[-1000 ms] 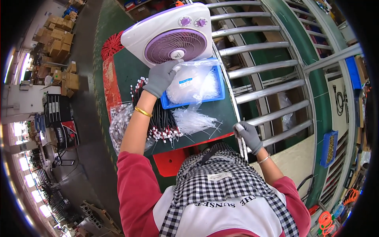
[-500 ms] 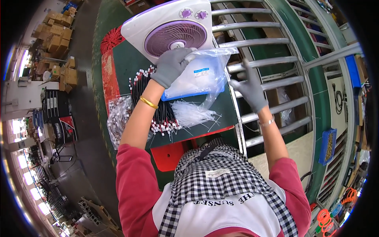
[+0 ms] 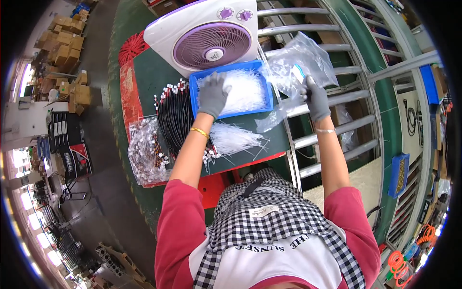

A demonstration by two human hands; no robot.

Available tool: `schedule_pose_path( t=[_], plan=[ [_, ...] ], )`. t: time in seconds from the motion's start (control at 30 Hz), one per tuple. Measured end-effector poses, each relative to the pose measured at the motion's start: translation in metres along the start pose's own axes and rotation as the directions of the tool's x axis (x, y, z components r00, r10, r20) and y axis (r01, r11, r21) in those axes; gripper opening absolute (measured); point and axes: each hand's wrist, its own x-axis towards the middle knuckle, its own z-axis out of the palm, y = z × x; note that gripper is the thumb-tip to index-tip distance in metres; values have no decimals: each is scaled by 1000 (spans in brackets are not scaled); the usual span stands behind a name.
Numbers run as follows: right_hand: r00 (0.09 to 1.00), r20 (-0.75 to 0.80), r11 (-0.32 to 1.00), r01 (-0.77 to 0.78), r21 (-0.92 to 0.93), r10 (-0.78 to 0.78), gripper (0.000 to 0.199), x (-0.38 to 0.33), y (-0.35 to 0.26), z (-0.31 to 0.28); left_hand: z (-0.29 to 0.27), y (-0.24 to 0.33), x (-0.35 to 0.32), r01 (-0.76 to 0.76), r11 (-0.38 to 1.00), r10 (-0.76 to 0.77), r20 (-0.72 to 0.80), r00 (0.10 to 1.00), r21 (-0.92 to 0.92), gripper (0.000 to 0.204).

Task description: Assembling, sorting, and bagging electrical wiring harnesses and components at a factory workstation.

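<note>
My left hand (image 3: pixel 214 95), in a grey glove, lies over the left part of a blue tray (image 3: pixel 232 113), its fingers spread on the white cable ties (image 3: pixel 245 91) that fill it. In my right hand (image 3: pixel 315 99), gloved too, is a crumpled clear plastic bag (image 3: pixel 301 60) with a blue-and-white label, pinched near its lower side and hanging over the metal rollers. More loose cable ties (image 3: pixel 236 137) are piled in front of the tray. Left of the tray lies a bundle of black cables (image 3: pixel 174 118) with white connectors.
A white and purple box fan (image 3: pixel 202 36) stands behind the tray. A clear bag of small wired connectors (image 3: pixel 147 151) lies at the table's left front. Along the table's right side runs a roller conveyor (image 3: pixel 339 98). A blue bin (image 3: pixel 399 176) sits farther right.
The plastic bag has moved off the tray to the right with my right hand, uncovering the cable ties. My left hand has let go of the bag and come down onto the ties.
</note>
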Motion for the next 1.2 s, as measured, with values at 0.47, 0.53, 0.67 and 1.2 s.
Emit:
schedule_pose_path(
  t=[0.47,0.53,0.67,1.2],
  plan=[
    [875,-449,979,-120,165,183,23,-134,79,-169,48,-2,37,-171,985,169,71,983,37,69],
    [830,-530,984,-126,125,174,25,-149,94,-168,21,-6,48,-211,975,210,19,978,76,61],
    [821,-454,936,-270,227,347,26,-187,106,-124,-48,1,60,-301,903,387,-276,880,307,52],
    [760,-317,463,23,886,567,17,-215,196,-255,39,218,-115,-626,750,658,148,738,-214,56]
  ],
)
